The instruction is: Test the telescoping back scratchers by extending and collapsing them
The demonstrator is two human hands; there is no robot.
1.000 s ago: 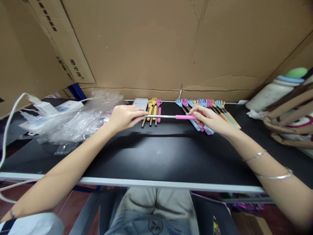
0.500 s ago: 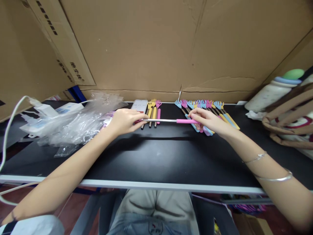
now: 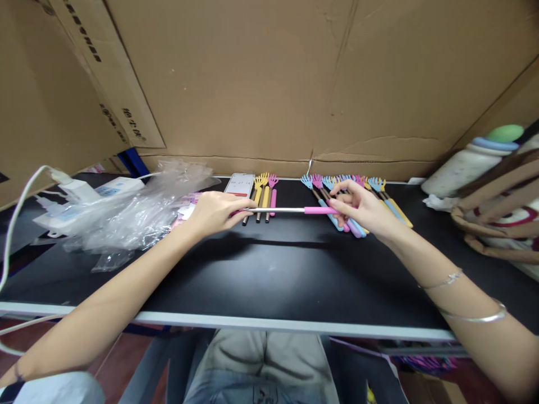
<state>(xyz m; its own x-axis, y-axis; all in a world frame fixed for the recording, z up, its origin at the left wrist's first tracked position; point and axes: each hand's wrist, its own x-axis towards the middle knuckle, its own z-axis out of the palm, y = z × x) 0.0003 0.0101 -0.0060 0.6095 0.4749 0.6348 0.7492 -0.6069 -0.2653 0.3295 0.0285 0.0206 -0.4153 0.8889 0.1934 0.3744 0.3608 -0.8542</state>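
A telescopic back scratcher [image 3: 318, 211] with a pink grip and a metal rod is held level above the black table, its shadow falling below. My left hand [image 3: 217, 212] pinches its left end, and the head there is hidden by my fingers. At the other end, my right hand [image 3: 357, 209] is closed on the pink grip. Just behind the rod lie two yellow back scratchers [image 3: 261, 193] and a pink one [image 3: 273, 196]. Behind and under my right hand, several blue, pink and yellow back scratchers [image 3: 393, 207] lie fanned out.
A phone [image 3: 239, 185] with a timer display lies behind my left hand. Crumpled clear plastic bags [image 3: 138, 213] and a power strip [image 3: 113, 188] are at left. A bottle [image 3: 467, 165] and a brown bag [image 3: 492, 219] stand at right. Cardboard [image 3: 252, 84] walls the back.
My right hand's fingers have shifted slightly on the pink grip. My left hand keeps its hold, and the back scratcher stays level at almost the same place.
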